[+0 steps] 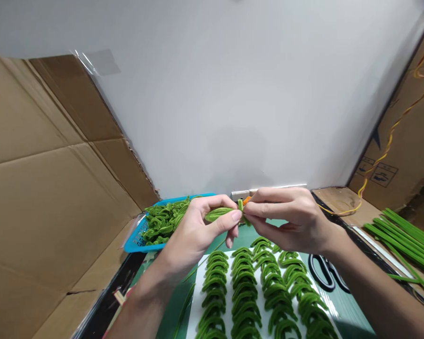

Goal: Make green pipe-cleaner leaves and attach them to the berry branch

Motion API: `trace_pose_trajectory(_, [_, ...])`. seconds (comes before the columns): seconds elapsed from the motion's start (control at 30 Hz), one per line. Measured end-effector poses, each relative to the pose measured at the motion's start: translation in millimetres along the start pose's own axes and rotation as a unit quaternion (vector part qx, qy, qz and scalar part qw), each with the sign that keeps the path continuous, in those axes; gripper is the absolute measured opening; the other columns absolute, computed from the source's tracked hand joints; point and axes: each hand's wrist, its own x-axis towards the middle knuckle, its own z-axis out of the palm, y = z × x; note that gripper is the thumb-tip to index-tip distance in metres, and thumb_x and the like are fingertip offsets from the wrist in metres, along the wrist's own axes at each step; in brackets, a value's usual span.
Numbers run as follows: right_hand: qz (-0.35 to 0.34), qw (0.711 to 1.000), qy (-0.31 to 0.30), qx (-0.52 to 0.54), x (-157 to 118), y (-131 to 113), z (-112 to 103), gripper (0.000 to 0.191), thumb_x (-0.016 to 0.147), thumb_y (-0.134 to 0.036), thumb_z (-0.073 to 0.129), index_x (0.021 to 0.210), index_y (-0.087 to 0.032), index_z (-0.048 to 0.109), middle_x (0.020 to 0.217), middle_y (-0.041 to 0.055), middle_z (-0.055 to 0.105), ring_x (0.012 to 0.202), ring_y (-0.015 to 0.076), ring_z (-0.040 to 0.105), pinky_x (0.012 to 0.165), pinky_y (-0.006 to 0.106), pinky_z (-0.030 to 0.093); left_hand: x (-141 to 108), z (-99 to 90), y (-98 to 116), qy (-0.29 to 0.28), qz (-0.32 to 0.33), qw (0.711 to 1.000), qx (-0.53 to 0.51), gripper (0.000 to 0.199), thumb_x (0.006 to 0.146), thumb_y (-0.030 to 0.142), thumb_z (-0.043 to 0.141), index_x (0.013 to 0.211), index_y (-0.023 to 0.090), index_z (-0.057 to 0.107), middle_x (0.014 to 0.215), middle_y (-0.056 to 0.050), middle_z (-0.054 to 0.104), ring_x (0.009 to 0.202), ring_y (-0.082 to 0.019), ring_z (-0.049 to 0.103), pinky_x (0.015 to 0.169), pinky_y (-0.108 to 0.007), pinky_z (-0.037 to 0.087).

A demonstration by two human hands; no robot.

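Observation:
Between thumb and fingers, my left hand (208, 219) pinches a looped green pipe-cleaner piece (219, 214) that looks like a leaf. Close against it, my right hand (289, 216) is closed on the short upright end of a green pipe cleaner (240, 205). The fingertips of both hands nearly meet there, hiding how the pieces join. Below the hands lies a white sheet (195, 306) bearing rows of curved green pipe-cleaner pieces (245, 287).
A blue basket (134, 242) full of green pipe-cleaner pieces stands at the back left. Black-handled scissors (321, 273) lie right of the sheet. Long green pipe cleaners (406, 240) are at far right, near a yellow-orange cord (388, 146). Cardboard (49, 197) walls the left side.

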Motion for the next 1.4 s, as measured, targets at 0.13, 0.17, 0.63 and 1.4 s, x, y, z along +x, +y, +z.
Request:
trace_pose_trajectory(0.13, [0.009,1.0,0.005,-0.005,-1.1,0.7,-1.3,0.022,0.1,-0.012,0.061,0.087,-0.018,0.077,0.079,0.0052,0.068,0.063,0.0126,0.056,0.059,0.027,0.047,1.2,4.5,1.5,0.016,0.019,0.999,0.035,0.017,0.091,0.03,0.079,0.083,0.018,0.07,0.069,0.001,0.066,0.059,-0.011,0.058,0.061,-0.023,0.048])
trace_pose_trajectory(0.17, [0.01,1.0,0.008,-0.012,-1.4,0.8,-1.1,0.022,0.1,-0.013,0.06,0.087,-0.018,0.078,0.077,0.0048,0.067,0.062,0.0125,0.055,0.058,0.027,0.046,1.5,5.8,1.3,0.023,0.026,0.998,0.044,0.017,0.091,0.031,0.078,0.083,0.018,0.07,0.069,0.001,0.066,0.06,-0.011,0.058,0.061,-0.024,0.048])
trace_pose_trajectory(0.63, [0.095,0.994,-0.022,0.059,2.6,2.1,-7.5,0.025,0.1,-0.016,0.064,0.081,-0.018,0.079,0.075,0.0027,0.065,0.061,0.0112,0.052,0.057,0.028,0.041,0.8,10.0,-3.6,0.067,0.078,0.985,0.136,0.021,0.098,0.035,0.071,0.085,0.019,0.07,0.071,0.0,0.07,0.059,-0.012,0.061,0.06,-0.025,0.049])
trace_pose_trajectory(1.4, [0.245,0.952,-0.005,0.184,5.2,4.7,-13.2,0.01,0.096,-0.019,0.072,0.09,-0.015,0.08,0.083,0.0038,0.076,0.07,0.0126,0.067,0.063,0.024,0.053,10.3,11.0,-10.3,0.038,0.046,0.998,0.036,0.025,0.101,0.037,0.07,0.089,0.015,0.071,0.07,0.0,0.07,0.052,-0.009,0.059,0.057,-0.023,0.048])
